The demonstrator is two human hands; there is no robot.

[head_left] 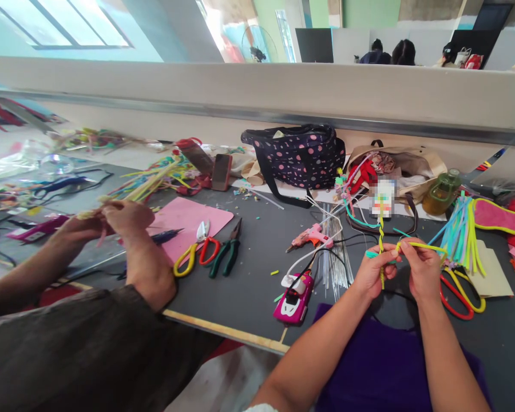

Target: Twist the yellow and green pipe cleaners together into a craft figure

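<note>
A dark grey work table [257, 252] crowded with craft supplies fills the scene. Near its middle lie a pink glue gun [311, 236], a bundle of thin clear glue sticks [337, 260] and a pink toy-car-shaped gadget [294, 297] with a white cable. To the left, yellow-handled scissors [191, 254], red-handled snips [209, 247] and green-handled pliers [227, 252] rest beside a pink cutting mat [189, 220]. Against the back wall stand a navy polka-dot fabric bag [300, 154], a beige tote bag [405, 166] and a green glass bottle [442, 191]. A fan of blue, green and yellow pipe cleaners [461, 234] lies just right of the hands, with red and yellow loop-handled scissors [461, 292] below it, close to the right wrist.

At the left, a co-worker's hands [111, 223] in a dark sleeve pinch a bundle of yellow stems [150, 180].

Above a purple cloth [369, 355] on the lap, the person's left hand [371, 272] is closed around a twisted yellow-and-teal pipe cleaner braid [381, 240], which stands nearly upright above the table's near edge. The right hand [423, 269] has thumb and forefinger pinched together on a loose yellow pipe cleaner strand [424, 246] running off the braid to the right. Both hands are almost touching, nothing standing between them and the camera.
</note>
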